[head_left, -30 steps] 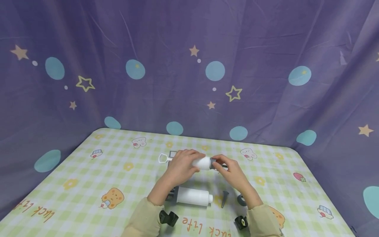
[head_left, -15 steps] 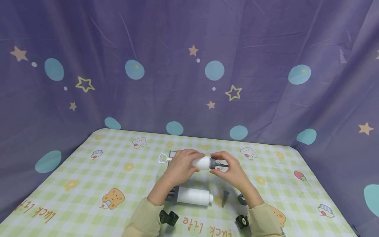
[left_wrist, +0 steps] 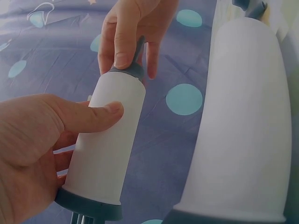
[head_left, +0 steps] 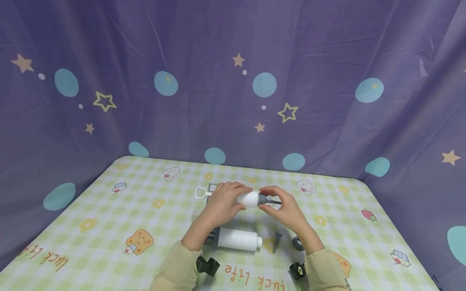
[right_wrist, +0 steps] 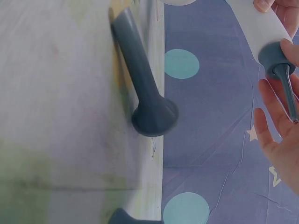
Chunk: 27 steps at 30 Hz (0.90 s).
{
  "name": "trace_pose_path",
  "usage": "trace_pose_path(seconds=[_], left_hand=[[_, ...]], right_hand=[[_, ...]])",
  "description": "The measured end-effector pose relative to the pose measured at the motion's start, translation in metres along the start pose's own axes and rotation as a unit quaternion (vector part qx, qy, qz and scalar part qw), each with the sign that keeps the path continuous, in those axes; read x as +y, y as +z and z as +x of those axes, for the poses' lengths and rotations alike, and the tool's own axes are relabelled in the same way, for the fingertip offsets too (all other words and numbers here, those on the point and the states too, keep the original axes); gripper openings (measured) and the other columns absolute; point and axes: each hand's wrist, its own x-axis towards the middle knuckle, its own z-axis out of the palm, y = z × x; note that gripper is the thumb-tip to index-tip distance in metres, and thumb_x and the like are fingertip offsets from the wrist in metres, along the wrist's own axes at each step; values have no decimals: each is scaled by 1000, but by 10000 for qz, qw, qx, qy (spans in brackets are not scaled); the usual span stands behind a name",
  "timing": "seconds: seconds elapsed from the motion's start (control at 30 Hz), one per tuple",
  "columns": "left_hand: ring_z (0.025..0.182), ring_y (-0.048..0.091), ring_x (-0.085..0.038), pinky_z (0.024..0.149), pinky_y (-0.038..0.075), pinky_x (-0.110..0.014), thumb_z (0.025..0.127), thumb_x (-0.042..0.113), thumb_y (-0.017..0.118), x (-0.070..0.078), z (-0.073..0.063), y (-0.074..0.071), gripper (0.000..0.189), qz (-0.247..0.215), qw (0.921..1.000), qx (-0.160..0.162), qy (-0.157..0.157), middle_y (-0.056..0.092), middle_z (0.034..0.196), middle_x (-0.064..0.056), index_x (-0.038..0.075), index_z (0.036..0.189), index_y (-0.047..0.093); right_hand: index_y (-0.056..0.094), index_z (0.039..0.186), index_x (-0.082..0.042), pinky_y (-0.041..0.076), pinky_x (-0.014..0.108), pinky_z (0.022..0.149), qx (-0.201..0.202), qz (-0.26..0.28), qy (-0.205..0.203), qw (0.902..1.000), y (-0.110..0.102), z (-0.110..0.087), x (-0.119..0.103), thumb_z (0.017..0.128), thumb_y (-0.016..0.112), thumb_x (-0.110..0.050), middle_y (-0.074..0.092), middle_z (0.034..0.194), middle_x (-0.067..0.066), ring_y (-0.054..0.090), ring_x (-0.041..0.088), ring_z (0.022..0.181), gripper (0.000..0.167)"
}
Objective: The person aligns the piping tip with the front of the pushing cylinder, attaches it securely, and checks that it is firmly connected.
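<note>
My left hand [head_left: 223, 205] grips a white syringe-like tube [left_wrist: 105, 144], held level in the head view, with the thumb along its near side. A dark grey-blue collar [left_wrist: 88, 205] rims the tube's left end. At the other end sits a grey nozzle cap [right_wrist: 276, 57] with a long thin spout. My right hand [head_left: 285, 208] pinches that cap between thumb and fingers, the spout pointing toward the palm. A second white tube [head_left: 238, 239] with a grey collar lies below the hands. To its right rests a loose grey nozzle [head_left: 277, 242], wide at one end.
A grey ring [head_left: 297, 243] lies beside my right forearm. Beyond my left hand show a white loop handle [head_left: 200, 193] and a grey frame-shaped part [head_left: 212, 188], partly hidden. The checked tablecloth [head_left: 109, 202] ends at a purple curtain [head_left: 218, 101].
My right hand's fingers have spread and shifted around the nozzle cap, so more of the spout shows than a second ago. My left hand and the tube stay in place.
</note>
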Motion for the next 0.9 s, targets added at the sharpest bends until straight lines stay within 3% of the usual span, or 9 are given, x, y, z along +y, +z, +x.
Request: trace_pose_path(seconds=[0.17,0.33,0.5,0.7,0.9], left_hand=[[106,55,-18,91,41,-40,75,18,74,0,0,-1,46,23,10000,-26,-7,61,114,2,21,119,60],[107,55,-18,92,40,-39,75,18,73,1,0,-1,46,25,10000,-59,-39,61,115,2,21,120,60],[107,54,-18,93,39,-40,76,18,73,1,1,-1,46,30,10000,-69,-32,61,115,2,21,120,60],[107,55,-18,93,39,-40,75,18,73,3,0,-1,47,4,10000,-81,40,60,116,2,21,120,60],[109,54,-17,94,39,-40,76,19,73,3,-1,-1,47,49,9999,-122,25,60,117,2,21,121,59]], right_hand=[[59,113,-10,47,45,83,0,37,53,10000,5,0,19,79,70,-11,64,107,6,59,21,97,36],[59,114,-14,49,40,83,-87,48,169,9998,10,1,38,83,66,-22,63,111,-2,59,14,98,33],[60,113,-18,49,35,82,-169,17,239,9996,9,0,39,88,58,-29,64,103,-7,59,9,94,27],[61,107,-22,50,27,68,-130,-155,376,9991,8,0,38,92,53,-31,66,87,-10,62,8,83,20],[59,113,-18,50,28,70,-193,-176,359,9990,8,-1,37,92,53,-30,66,96,-7,61,10,88,25]])
